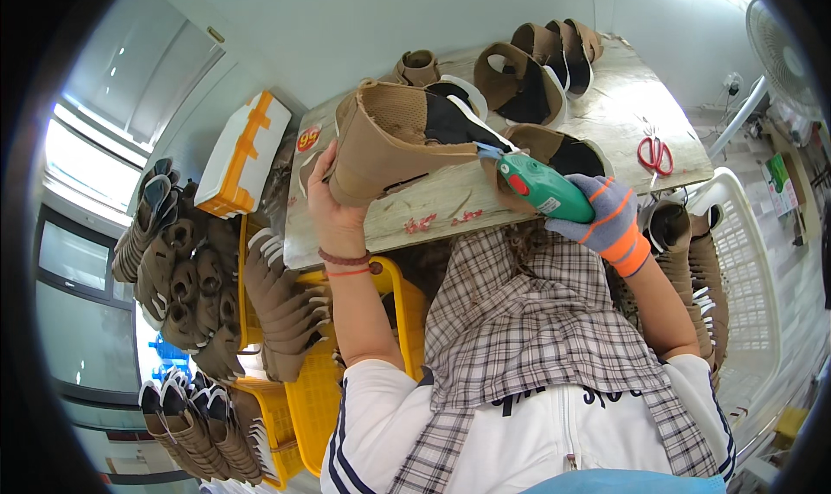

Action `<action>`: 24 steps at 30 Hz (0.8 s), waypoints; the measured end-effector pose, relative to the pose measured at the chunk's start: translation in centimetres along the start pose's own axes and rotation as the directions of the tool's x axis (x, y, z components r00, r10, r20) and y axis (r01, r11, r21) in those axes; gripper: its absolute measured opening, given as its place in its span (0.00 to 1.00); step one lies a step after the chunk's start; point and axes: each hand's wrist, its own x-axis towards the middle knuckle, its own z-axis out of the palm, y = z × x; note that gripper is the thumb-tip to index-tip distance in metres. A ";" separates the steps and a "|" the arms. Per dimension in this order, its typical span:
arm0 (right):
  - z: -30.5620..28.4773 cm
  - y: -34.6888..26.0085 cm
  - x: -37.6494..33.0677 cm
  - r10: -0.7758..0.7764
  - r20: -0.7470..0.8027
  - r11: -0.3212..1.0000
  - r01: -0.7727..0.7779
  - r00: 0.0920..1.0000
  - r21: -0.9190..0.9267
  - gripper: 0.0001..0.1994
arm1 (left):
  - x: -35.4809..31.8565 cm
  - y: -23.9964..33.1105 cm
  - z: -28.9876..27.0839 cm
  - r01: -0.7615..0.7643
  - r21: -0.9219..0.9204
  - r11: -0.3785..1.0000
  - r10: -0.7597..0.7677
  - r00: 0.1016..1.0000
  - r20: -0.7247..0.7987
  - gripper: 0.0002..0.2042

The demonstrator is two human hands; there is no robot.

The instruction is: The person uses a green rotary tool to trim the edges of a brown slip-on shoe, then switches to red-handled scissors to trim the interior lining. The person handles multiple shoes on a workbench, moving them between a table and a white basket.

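- Brown shoe uppers (182, 277) crowd the far left in a heap of stacks, with another row of brown uppers (199, 433) lower down, white edges showing.
- Just above that heap you have a white and orange box (247, 161), sitting tilted near the table's left end.
- Beside your left forearm is a yellow basket (312, 407), partly hidden by your arm.
- Your left hand (338, 208) is bare, with bands at the wrist; it grips the rear of a tan shoe upper (372, 165).
- You hold that upper above the worn table (459, 195), near its front edge, the opening turned up to show mesh lining and a black inner part.
- Behind it, more tan uppers (511, 83) stand along the back of the table.
- A green handheld tool (554, 193) with a red button points left, its blue tip at the upper's edge; you cannot tell whether they touch.
- Your right hand (603, 217), in a grey and orange glove, is closed around that tool's body.
- Further right, red-handled scissors (655, 154) lie on the table.
- Past your right forearm stands a white plastic basket (749, 269), and above it a fan (783, 57).
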 end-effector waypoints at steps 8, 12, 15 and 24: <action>-0.9 -0.9 0.1 0.001 0.062 0.996 -0.007 0.998 0.088 0.27 | 0.8 -1.7 0.3 0.058 0.032 0.998 -0.058 0.998 0.021 0.15; -0.7 -2.1 0.5 0.001 0.031 0.988 -0.006 1.000 0.156 0.26 | 0.6 -2.4 -0.1 0.069 0.080 0.994 -0.076 0.992 0.099 0.15; -0.5 -3.0 0.9 0.023 0.016 0.979 -0.025 1.000 0.200 0.26 | 0.0 -3.3 0.1 -0.043 0.092 0.995 0.022 0.975 0.219 0.16; 1.1 -4.1 2.1 0.126 -0.062 0.927 -0.095 0.990 0.364 0.27 | -2.2 -5.4 0.4 -0.292 0.309 0.905 0.142 0.893 0.427 0.21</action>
